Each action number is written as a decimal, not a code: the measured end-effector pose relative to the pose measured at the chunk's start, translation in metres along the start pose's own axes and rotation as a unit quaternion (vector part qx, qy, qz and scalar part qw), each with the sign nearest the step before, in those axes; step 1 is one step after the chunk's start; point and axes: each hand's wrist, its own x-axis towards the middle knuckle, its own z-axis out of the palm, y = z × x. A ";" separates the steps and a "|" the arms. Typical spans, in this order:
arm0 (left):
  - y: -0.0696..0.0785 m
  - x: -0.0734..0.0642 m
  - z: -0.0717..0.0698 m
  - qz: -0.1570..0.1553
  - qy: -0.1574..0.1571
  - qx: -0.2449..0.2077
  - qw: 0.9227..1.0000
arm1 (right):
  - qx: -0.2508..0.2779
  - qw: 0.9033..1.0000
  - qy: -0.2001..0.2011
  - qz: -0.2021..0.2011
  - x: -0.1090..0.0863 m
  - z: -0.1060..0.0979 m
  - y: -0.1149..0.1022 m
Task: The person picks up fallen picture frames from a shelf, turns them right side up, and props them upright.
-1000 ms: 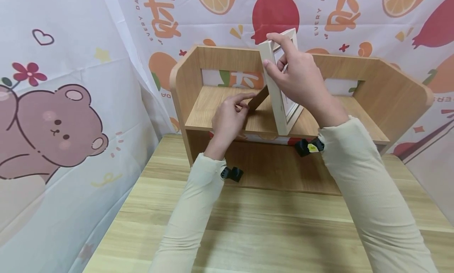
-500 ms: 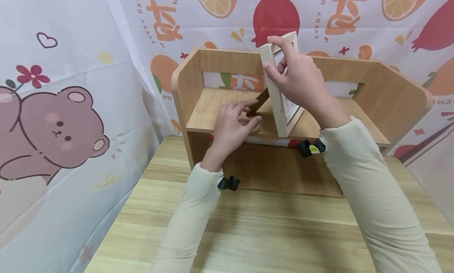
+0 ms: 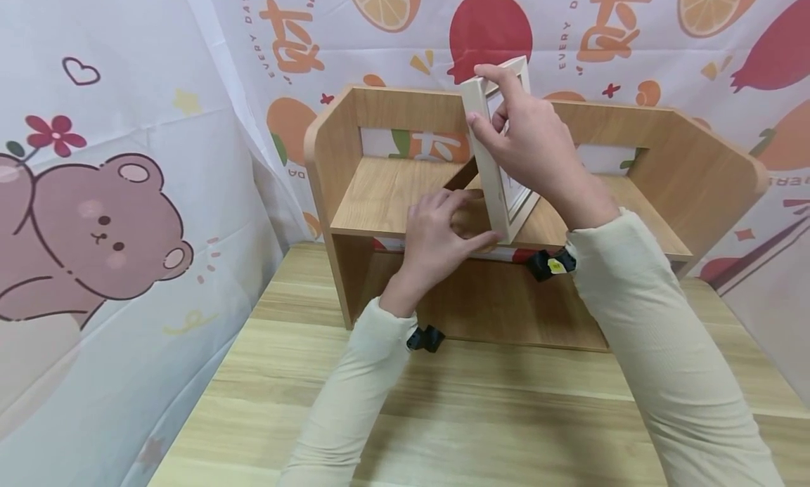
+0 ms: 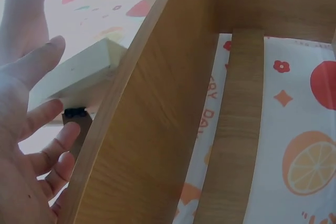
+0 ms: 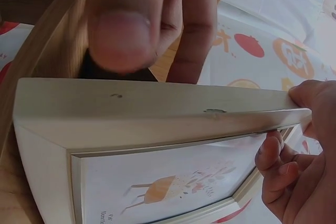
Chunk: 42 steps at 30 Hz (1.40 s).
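A cream picture frame (image 3: 487,157) stands upright at an angle on the upper board of a wooden desktop shelf (image 3: 380,192). My right hand (image 3: 531,135) grips its top corner, thumb on the near side edge and fingers over the top. A drawing (image 5: 173,190) shows behind the frame's front in the right wrist view. Behind the frame slants a dark brown support leg (image 3: 463,174). My left hand (image 3: 439,230) is at the frame's lower left, thumb and fingers spread apart, thumb tip right by the bottom corner. In the left wrist view its fingers (image 4: 63,137) are near the leg.
The shelf's left side panel (image 3: 325,150) and right side panel (image 3: 702,157) rise beside the upper board. Its lower level (image 3: 506,297) lies beneath, on a wooden table (image 3: 285,374). Printed cloths (image 3: 392,51) hang behind and at the left.
My left hand has let go of the support leg, spread its fingers and moved right and down toward the frame's lower corner. The right hand keeps its grip on the frame.
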 end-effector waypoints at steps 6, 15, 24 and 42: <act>0.004 0.000 0.003 0.008 0.022 0.021 1.000 | -0.005 1.000 -0.002 0.000 0.002 0.000 -0.001; 0.006 0.002 0.006 0.008 0.037 0.050 0.998 | -0.023 1.000 -0.002 -0.002 0.005 0.001 -0.004; 0.008 0.002 0.007 -0.002 0.049 0.061 0.997 | -0.025 1.000 -0.010 0.010 0.008 0.001 -0.008; 0.012 0.003 -0.001 -0.058 -0.006 0.013 0.998 | -0.048 0.993 -0.098 -0.033 0.018 -0.016 -0.002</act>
